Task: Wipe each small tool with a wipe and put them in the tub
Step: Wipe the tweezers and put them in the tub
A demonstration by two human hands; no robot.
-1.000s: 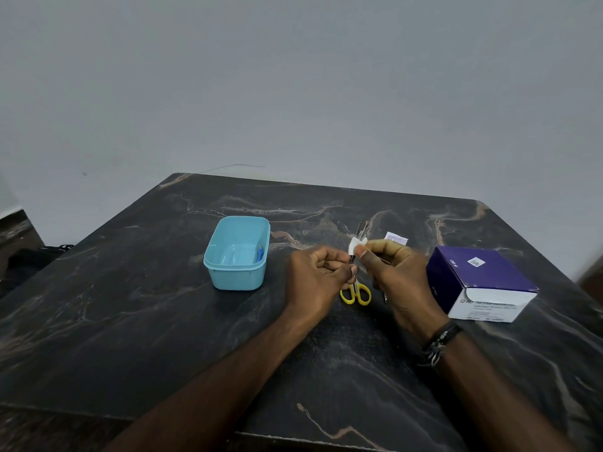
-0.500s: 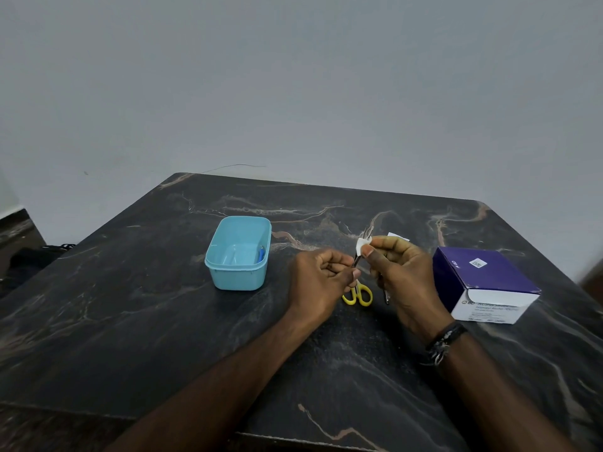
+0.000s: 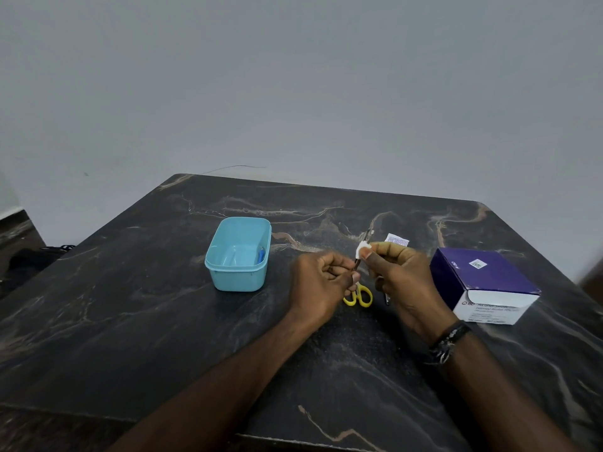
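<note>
Dark marble with pale and rust-coloured veins forms the table on which everything is laid out, and a plain grey wall rises behind its far edge. Near the middle of the table, both hands are held close together just above the surface. A thin dark tool is pinched at its lower end by the closed fingers of the left hand, and its far tip points up and away from the person. The shaft of this tool is gripped through a small white wipe, which is pressed around it between the thumb and fingers of the right hand; what kind of tool it is cannot be told. A dark beaded band is worn on the right wrist. Yellow-handled scissors lie on the table just below the two hands, with the blades hidden behind the fingers, and a thin metal piece is seen beside them, partly covered by the right hand. A torn white sachet lies just beyond the right hand. To the left, apart from the hands, stands the light blue tub, open at the top, with a small blue item resting against its right inner wall. To the right of the hands, a purple and white box rests on the table, its printed white end turned toward the person.
</note>
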